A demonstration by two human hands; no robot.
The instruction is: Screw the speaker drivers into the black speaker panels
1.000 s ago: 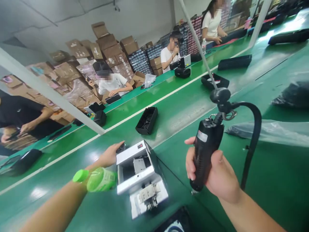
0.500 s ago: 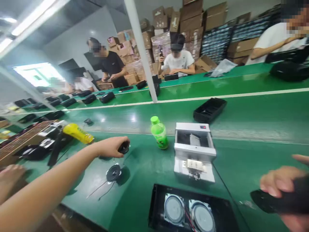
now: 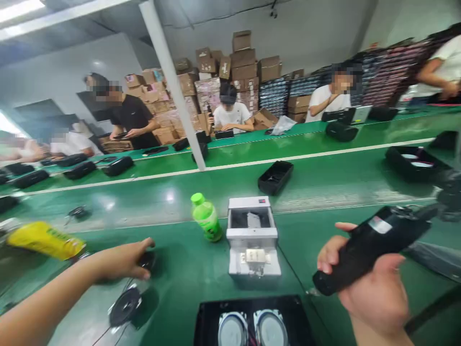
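Note:
My left hand (image 3: 131, 262) is closed around a small dark loudspeaker (image 3: 147, 259) over the left part of the green bench. Just below it lies another round loudspeaker (image 3: 125, 306) with thin wires trailing toward the front. My right hand (image 3: 370, 288) grips a black electric screwdriver (image 3: 374, 245), tilted with its narrow end down to the left; a pale label shows on its body. At the bottom middle, a black speaker housing (image 3: 209, 315) contains two round loudspeakers (image 3: 233, 330) with pale backs, partly cut off by the frame.
A white boxy machine (image 3: 253, 233) stands behind the housing, with a green bottle (image 3: 206, 217) to its left. A yellow packet (image 3: 45, 239) lies at far left. An open black case (image 3: 275, 177) sits on the green conveyor (image 3: 230, 185). Several people work across the line.
The view has turned right, so bench items appear further left. My right hand and the screwdriver have come fully into view, raised. My left hand still holds the loudspeaker.

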